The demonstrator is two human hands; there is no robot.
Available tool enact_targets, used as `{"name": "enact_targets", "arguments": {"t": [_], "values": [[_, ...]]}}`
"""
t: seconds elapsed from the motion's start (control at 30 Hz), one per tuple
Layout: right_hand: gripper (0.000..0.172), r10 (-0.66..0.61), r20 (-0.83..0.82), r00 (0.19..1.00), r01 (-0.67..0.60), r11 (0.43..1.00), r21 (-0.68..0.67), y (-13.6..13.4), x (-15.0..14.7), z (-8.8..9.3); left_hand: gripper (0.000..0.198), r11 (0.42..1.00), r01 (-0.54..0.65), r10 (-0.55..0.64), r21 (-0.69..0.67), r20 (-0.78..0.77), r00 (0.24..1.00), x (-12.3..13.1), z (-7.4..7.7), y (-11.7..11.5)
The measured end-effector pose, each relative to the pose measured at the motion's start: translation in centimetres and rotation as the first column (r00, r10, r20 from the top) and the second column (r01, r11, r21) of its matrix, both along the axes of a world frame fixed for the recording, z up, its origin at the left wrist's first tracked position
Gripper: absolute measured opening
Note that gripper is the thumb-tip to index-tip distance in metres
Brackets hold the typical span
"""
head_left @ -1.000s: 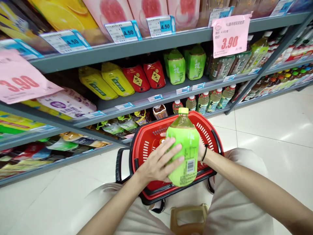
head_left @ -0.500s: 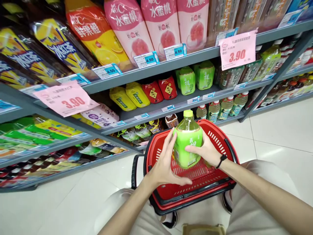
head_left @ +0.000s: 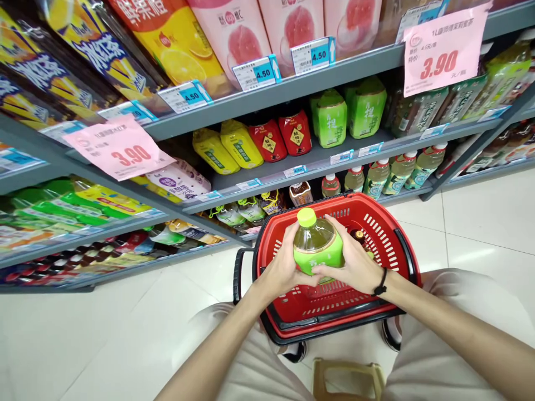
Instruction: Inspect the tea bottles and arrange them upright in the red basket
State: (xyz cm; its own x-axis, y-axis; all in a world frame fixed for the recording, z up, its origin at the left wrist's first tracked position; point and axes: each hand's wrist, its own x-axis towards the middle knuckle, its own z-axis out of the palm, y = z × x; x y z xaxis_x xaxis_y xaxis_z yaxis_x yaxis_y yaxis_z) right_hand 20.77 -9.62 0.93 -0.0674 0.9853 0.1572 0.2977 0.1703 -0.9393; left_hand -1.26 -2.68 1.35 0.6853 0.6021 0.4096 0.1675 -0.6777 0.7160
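Note:
Between both hands is a large bottle (head_left: 317,248) of drink with a yellow-green cap and a bright green label, held nearly upright with its cap toward me. My left hand (head_left: 281,267) wraps its left side, thumb across the front. My right hand (head_left: 353,262), with a black band at the wrist, grips the right side, its thumb also in front. Below and around the bottle is a red shopping basket (head_left: 397,267) with black rims. Inside it, a dark-capped bottle (head_left: 358,236) shows partly behind my right hand; the rest of it is hidden.
A grey shelf (head_left: 267,94) of drinks runs across ahead. Similar green bottles (head_left: 330,118) stand on its middle level, near red bottles (head_left: 298,133). Pink price sheets (head_left: 447,50) hang from the shelf edge. A low stool (head_left: 320,381) is on the tiled floor by my legs.
The bottle has come lower toward the basket and its cap now tips more toward me. My left hand has closed round its side; before, its fingers were spread. The view has shifted slightly.

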Motion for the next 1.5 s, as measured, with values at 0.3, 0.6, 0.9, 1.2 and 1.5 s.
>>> {"name": "enact_targets", "arguments": {"t": [0.3,0.6,0.9,1.2,1.5], "values": [[0.078,0.083,-0.464,0.882,-0.123,0.991,-0.055,0.4,-0.1,1.9,0.103,0.933,0.010,0.073,-0.360,0.217,0.974,0.3,2.7,-0.6],[0.090,-0.172,-0.863,0.476,-0.485,0.767,-0.420,0.1,-2.6,3.3,0.098,0.820,0.119,0.152,-0.560,0.412,0.898,0.7,3.7,0.8],[0.098,-0.046,-0.699,0.714,-0.342,0.848,-0.405,-0.6,-2.9,1.3,0.103,0.624,0.118,0.322,-0.773,0.392,0.862,1.4,1.9,0.6],[0.111,0.068,-0.451,0.890,-0.216,0.934,-0.286,-2.3,-4.2,-0.7,0.064,0.662,0.290,0.114,-0.691,0.475,0.872,0.9,2.1,0.2],[0.114,0.162,-0.365,0.917,-0.238,0.955,-0.175,-2.4,-4.0,-1.2,0.067,0.722,0.270,0.064,-0.638,0.449,0.891,0.4,1.8,0.1]]}}
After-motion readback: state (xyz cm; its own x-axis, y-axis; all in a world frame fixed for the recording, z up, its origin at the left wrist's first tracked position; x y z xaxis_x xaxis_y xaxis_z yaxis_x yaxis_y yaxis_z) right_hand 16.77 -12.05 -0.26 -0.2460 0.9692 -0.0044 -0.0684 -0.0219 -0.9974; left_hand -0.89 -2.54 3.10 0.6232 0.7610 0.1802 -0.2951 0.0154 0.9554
